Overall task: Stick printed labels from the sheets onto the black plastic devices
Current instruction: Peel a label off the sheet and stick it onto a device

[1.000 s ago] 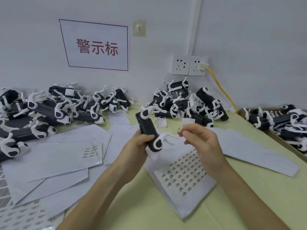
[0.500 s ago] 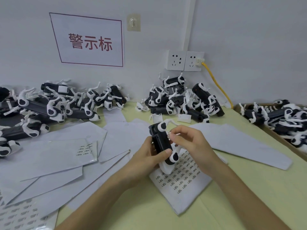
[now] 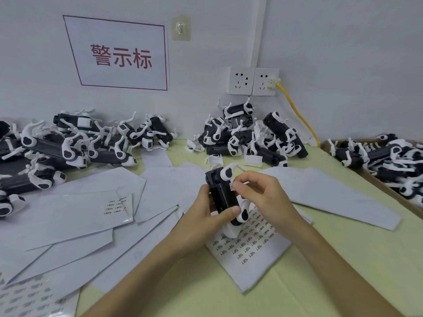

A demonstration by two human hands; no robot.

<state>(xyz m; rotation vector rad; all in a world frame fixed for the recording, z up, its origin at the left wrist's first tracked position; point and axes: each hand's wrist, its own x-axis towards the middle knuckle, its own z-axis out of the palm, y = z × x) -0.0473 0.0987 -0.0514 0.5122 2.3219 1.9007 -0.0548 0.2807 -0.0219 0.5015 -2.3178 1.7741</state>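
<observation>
- A sheet of labels lies on the worktop at 6 o'clock, beneath my hands.
- My left hand has its fingers clamped round a device, upright over the sheet.
- My right hand pinches a label at the device's 3 o'clock edge.
- Beyond: left heap at 10 o'clock, middle heap at 12, right heap at 2.

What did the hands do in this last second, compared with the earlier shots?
The left hand tipped the black device from slanted to nearly upright and lowered it over the label sheet. The right hand, pinching a small label, moved left from clear of the device to its upper side. Unchanged: the left grip, the label not let go, the piles of devices behind.
</observation>
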